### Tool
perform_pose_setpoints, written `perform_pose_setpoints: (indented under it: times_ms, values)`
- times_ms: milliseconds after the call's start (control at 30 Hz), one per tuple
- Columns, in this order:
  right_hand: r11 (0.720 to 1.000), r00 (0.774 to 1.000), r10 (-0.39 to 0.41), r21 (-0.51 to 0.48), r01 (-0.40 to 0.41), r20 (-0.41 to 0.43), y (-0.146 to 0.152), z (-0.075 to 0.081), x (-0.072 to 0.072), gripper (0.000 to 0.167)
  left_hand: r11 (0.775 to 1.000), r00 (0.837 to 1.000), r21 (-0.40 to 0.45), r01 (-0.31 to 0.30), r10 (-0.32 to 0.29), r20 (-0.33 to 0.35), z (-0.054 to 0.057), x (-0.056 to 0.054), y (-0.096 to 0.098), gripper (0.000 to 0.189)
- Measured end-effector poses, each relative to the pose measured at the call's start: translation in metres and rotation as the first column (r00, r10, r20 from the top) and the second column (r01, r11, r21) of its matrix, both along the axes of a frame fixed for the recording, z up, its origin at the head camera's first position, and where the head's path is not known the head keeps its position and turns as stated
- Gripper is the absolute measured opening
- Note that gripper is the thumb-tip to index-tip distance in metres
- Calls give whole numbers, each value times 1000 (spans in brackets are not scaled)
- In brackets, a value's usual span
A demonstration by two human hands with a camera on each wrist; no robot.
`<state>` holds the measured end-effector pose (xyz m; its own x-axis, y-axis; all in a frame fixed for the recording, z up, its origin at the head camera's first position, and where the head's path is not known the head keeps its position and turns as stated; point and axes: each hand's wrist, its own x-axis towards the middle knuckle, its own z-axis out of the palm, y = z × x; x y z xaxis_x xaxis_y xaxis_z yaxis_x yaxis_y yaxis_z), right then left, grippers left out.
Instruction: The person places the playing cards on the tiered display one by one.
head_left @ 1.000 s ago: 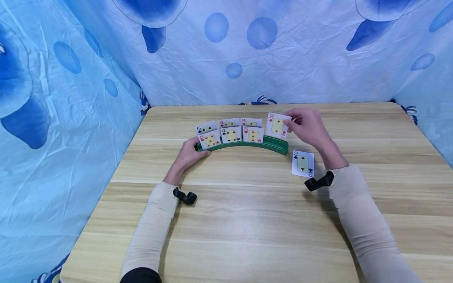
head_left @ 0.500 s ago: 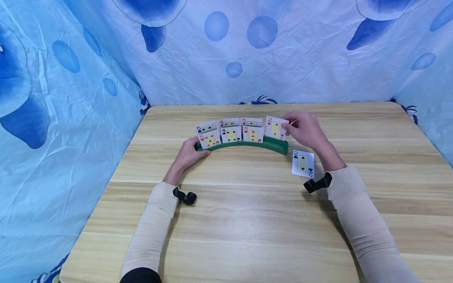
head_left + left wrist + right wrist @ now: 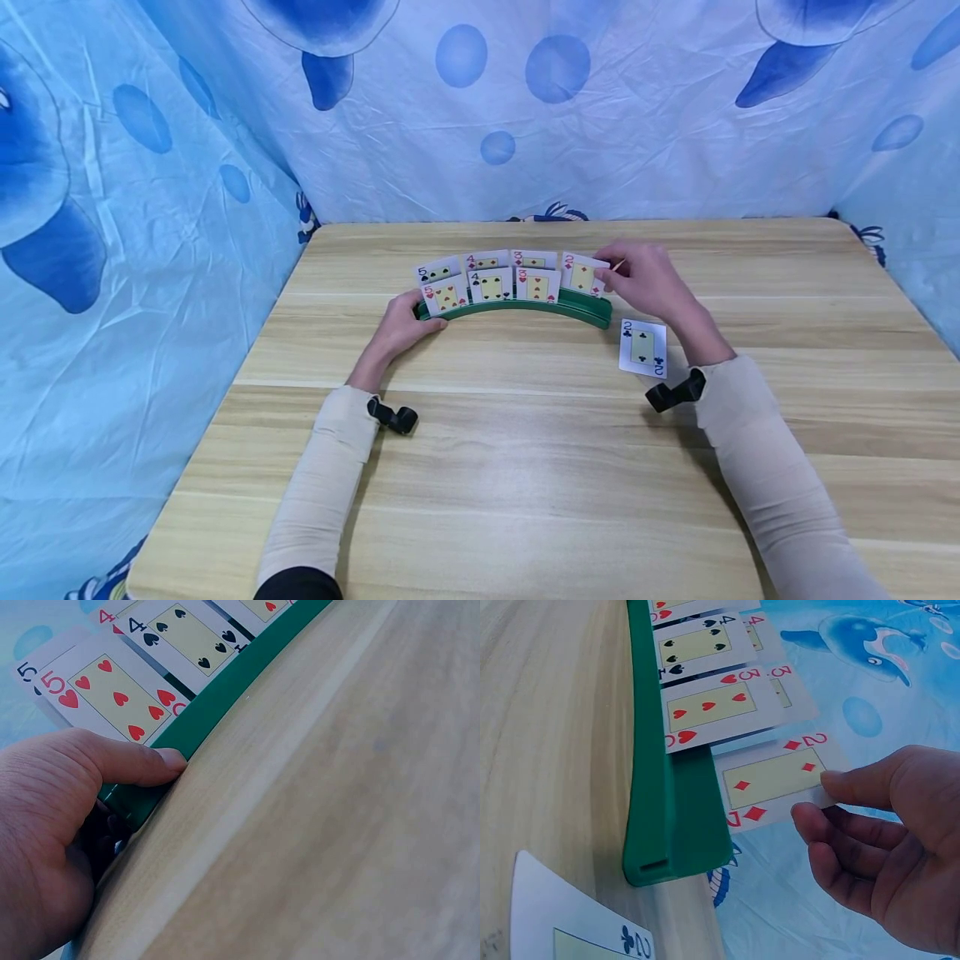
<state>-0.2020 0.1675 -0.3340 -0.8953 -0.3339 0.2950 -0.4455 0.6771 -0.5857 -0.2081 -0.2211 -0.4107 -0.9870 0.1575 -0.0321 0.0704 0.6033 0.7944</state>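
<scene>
A curved green card holder [image 3: 517, 306] stands on the table with two rows of playing cards upright in it. My left hand [image 3: 401, 323] grips its left end, thumb along the front edge beside the five of hearts [image 3: 116, 694]. At the other end, my right hand [image 3: 645, 275] pinches the two of diamonds [image 3: 776, 780] by its right edge between thumb and fingers. That card's lower edge is at the back row of the holder, beside the three of diamonds [image 3: 534, 257]. The two of clubs [image 3: 642, 348] lies face up on the table below my right hand.
The front row also bears the four of spades [image 3: 491, 285] and three of hearts [image 3: 537, 285]. Behind them stand the five of spades [image 3: 438, 270] and four of diamonds [image 3: 486, 259]. A blue patterned curtain [image 3: 495, 100] hangs past the far edge of the wooden table [image 3: 517, 467].
My right hand has brought the two of diamonds down and slightly left, into line with the back row of the holder. The left hand has stayed in place.
</scene>
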Motion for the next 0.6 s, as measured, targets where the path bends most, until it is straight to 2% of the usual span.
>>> perform_pose_setpoints:
  times_ms: [200, 300, 600]
  values:
    - [999, 1000, 21, 50, -21, 5, 8, 9, 9, 28, 1000, 1000, 1, 1, -1, 3, 1, 1, 1, 58]
    - [997, 999, 19, 77, -21, 37, 13, 15, 15, 34, 1000, 1000, 0, 1, -1, 4, 1, 1, 1, 57]
    - [992, 993, -45, 120, 33, 106, 30, 19, 27, 44, 1000, 1000, -9, 3, -3, -4, -1, 0, 0, 54]
